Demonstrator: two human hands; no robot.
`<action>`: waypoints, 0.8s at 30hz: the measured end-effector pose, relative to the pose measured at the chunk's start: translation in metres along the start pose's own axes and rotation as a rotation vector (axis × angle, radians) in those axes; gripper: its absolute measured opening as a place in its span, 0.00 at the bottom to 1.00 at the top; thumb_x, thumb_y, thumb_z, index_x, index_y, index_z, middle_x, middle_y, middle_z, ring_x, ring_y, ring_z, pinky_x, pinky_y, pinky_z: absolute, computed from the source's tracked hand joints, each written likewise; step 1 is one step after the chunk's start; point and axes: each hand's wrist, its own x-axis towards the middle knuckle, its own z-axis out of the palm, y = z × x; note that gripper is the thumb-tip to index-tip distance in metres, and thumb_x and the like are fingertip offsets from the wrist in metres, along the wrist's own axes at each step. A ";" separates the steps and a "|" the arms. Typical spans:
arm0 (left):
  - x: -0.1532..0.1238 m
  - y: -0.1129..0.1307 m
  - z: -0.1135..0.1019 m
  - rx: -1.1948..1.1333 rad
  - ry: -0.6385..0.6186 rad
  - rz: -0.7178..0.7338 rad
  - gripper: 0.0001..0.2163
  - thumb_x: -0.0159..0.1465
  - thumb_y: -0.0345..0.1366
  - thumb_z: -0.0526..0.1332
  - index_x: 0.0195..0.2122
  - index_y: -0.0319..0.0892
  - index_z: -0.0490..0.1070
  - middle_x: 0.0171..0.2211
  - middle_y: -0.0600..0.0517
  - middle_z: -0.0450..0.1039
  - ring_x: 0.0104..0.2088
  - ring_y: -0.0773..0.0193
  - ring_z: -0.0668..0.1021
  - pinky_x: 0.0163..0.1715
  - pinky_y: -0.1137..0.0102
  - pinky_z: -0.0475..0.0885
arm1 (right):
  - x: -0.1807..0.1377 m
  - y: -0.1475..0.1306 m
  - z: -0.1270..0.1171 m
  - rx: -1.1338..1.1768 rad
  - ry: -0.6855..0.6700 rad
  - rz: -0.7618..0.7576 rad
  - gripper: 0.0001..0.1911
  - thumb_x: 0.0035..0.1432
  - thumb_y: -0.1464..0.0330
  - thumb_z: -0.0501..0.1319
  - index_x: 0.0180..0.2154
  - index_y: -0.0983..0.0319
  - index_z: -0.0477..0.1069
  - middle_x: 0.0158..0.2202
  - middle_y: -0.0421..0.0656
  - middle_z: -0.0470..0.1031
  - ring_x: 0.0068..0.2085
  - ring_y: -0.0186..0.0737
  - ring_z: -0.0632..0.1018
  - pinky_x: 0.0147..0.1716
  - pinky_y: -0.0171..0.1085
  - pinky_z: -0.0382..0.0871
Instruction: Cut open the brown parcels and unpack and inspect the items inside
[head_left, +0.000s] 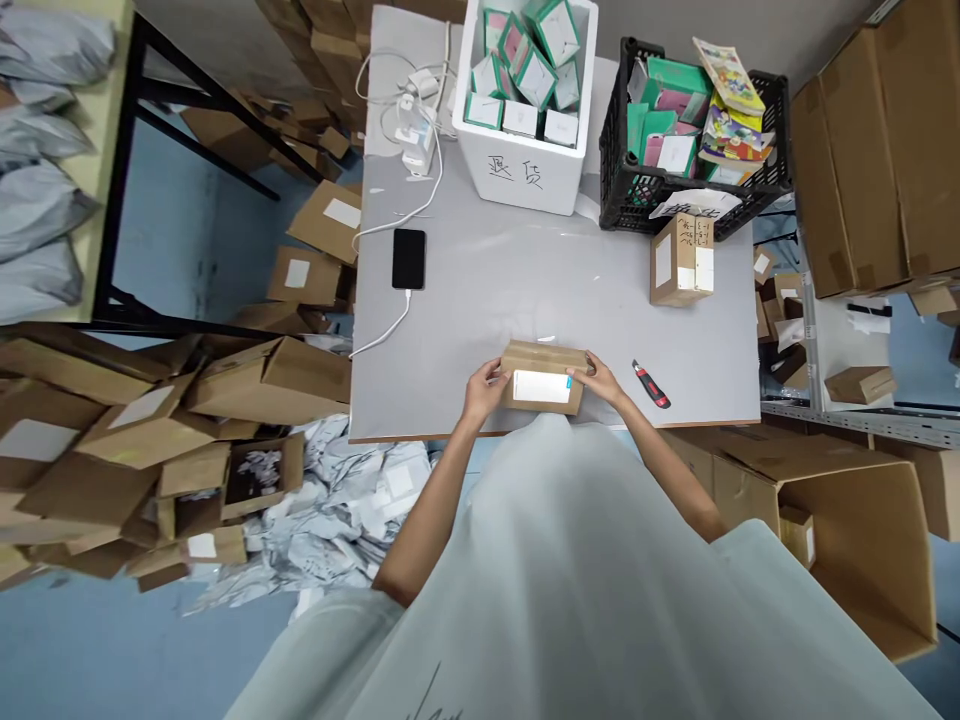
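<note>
Shirt [570, 560] nearest; beyond it, both hands clamped on one box [546, 376], at the middle of the table's [487, 270] front edge.
Forearms extended forward, converging; left hand [484, 390] grips the box's left end, right hand [598, 378] its right end, thumb on the front face by the label. White bin [525, 180], back edge: green-and-white cartons [519, 72], loosely piled. Crate [619, 190], back right corner: green packs [679, 88], booklets [729, 85] on top. Large carton [870, 510], below front right corner, on its side: small box [796, 535] inside.
</note>
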 end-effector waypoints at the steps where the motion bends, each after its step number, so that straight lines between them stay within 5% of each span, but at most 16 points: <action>1: 0.005 0.000 0.006 0.012 -0.005 -0.012 0.24 0.66 0.35 0.68 0.64 0.39 0.78 0.65 0.40 0.81 0.59 0.48 0.84 0.65 0.52 0.79 | 0.002 0.005 0.002 0.030 0.023 0.031 0.47 0.61 0.50 0.78 0.74 0.61 0.69 0.62 0.54 0.83 0.56 0.55 0.86 0.62 0.51 0.81; 8: 0.002 -0.015 0.014 0.025 -0.043 -0.101 0.29 0.66 0.39 0.71 0.68 0.38 0.73 0.72 0.35 0.72 0.63 0.43 0.82 0.66 0.49 0.78 | -0.017 0.040 0.004 0.102 -0.085 0.071 0.42 0.56 0.55 0.80 0.67 0.62 0.75 0.68 0.56 0.79 0.61 0.56 0.85 0.65 0.55 0.78; 13: -0.031 -0.034 0.016 -0.002 -0.143 -0.150 0.31 0.65 0.47 0.74 0.65 0.39 0.74 0.64 0.36 0.80 0.62 0.45 0.84 0.66 0.50 0.78 | -0.040 0.051 0.007 0.111 -0.174 0.051 0.44 0.49 0.58 0.83 0.66 0.58 0.77 0.65 0.50 0.83 0.63 0.58 0.83 0.67 0.57 0.77; 21: -0.042 -0.030 0.022 0.031 -0.107 -0.053 0.33 0.58 0.52 0.76 0.62 0.42 0.78 0.57 0.40 0.83 0.53 0.49 0.84 0.56 0.56 0.81 | -0.046 0.023 0.000 -0.254 -0.053 -0.025 0.21 0.68 0.52 0.70 0.52 0.60 0.85 0.55 0.51 0.87 0.56 0.53 0.85 0.55 0.44 0.80; 24: -0.032 -0.016 0.015 0.134 -0.021 0.023 0.27 0.61 0.52 0.74 0.56 0.41 0.82 0.49 0.43 0.81 0.43 0.55 0.82 0.49 0.60 0.81 | -0.045 0.004 -0.008 -0.413 0.054 -0.066 0.22 0.76 0.51 0.61 0.45 0.60 0.85 0.52 0.53 0.87 0.51 0.51 0.86 0.53 0.42 0.77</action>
